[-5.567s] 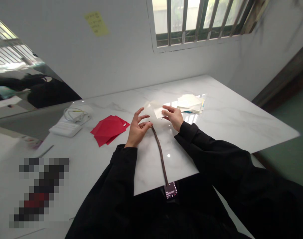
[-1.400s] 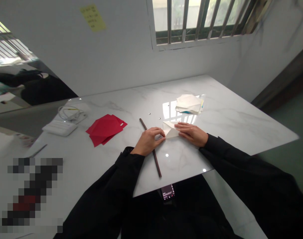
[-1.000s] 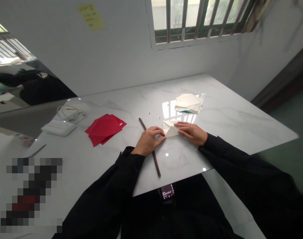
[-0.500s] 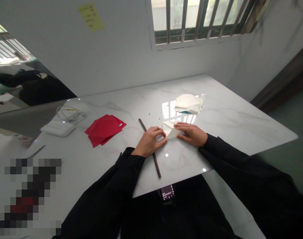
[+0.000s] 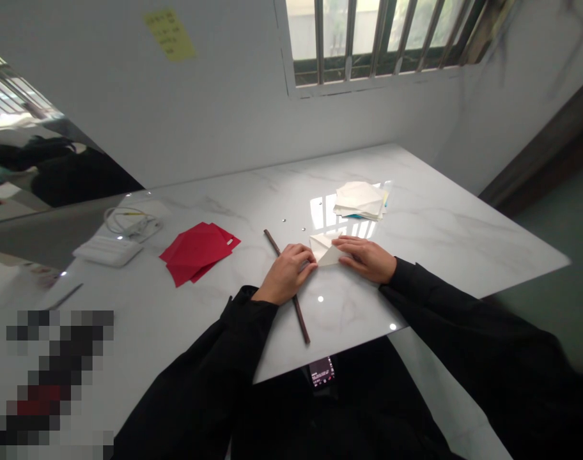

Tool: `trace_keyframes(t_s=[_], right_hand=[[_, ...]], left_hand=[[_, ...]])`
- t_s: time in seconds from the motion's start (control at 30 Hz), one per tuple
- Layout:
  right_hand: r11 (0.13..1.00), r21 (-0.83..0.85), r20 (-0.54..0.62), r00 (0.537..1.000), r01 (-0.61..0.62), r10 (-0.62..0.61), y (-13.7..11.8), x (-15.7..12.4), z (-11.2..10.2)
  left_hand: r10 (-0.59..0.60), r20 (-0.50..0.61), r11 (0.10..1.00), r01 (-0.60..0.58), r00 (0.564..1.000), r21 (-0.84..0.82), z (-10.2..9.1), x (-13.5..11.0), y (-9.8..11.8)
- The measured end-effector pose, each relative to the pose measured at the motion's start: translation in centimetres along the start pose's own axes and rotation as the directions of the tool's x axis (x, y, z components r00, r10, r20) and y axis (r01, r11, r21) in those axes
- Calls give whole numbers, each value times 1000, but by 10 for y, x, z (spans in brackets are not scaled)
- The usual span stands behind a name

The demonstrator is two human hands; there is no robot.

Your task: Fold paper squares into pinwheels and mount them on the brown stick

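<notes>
A small cream-white folded paper [image 5: 326,253] lies on the marble-patterned table between my two hands, a crease running diagonally across it. At its left corner, my left hand [image 5: 289,271] is closed, with thumb and fingertips pinching the edge. My right hand [image 5: 365,257] rests its stretched fingers on the paper's right side, the thumb held apart below them. Under my left hand and wrist passes a thin dark brown stick [image 5: 298,316], its middle hidden.
Beyond my right hand lies a stack of cream papers [image 5: 359,198]. Red paper sheets [image 5: 198,250] are at the left. Farther left are a white box-shaped device [image 5: 108,249] and a cable [image 5: 123,223]. A lit phone [image 5: 321,372] sits below the table's front edge.
My left thumb has drawn in slightly towards the fingertips at the paper's corner. My right hand and the paper keep their places; the camera view has shifted a little.
</notes>
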State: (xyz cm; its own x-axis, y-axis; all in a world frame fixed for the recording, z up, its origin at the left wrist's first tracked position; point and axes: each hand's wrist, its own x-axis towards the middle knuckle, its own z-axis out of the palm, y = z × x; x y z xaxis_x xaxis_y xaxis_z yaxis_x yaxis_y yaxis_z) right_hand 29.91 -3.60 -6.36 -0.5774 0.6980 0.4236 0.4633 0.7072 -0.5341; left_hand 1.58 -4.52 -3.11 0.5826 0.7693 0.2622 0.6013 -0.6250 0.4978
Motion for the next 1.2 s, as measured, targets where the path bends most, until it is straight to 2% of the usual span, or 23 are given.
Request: trace_keyframes(t_s=[0.23, 0.57, 0.8, 1.03, 1.2], right_hand=[[996, 23, -54, 995, -87, 88, -3, 1, 3], [982, 71, -97, 979, -174, 180, -8, 10, 5], [963, 4, -119, 956, -269, 267, -7, 14, 7], [961, 11, -118, 954, -276, 275, -8, 14, 7], [965, 18, -116, 958, -260, 261, -9, 14, 6]], left_hand=[[-23, 9, 1000, 23, 1000, 10, 3, 2, 2], [-48, -37, 998, 50, 998, 44, 5, 4, 7], [-50, -58, 996, 54, 997, 69, 5, 6, 11], [-53, -69, 993, 60, 996, 99, 7, 12, 9], [4, -102, 990, 10, 995, 138, 12, 21, 2]])
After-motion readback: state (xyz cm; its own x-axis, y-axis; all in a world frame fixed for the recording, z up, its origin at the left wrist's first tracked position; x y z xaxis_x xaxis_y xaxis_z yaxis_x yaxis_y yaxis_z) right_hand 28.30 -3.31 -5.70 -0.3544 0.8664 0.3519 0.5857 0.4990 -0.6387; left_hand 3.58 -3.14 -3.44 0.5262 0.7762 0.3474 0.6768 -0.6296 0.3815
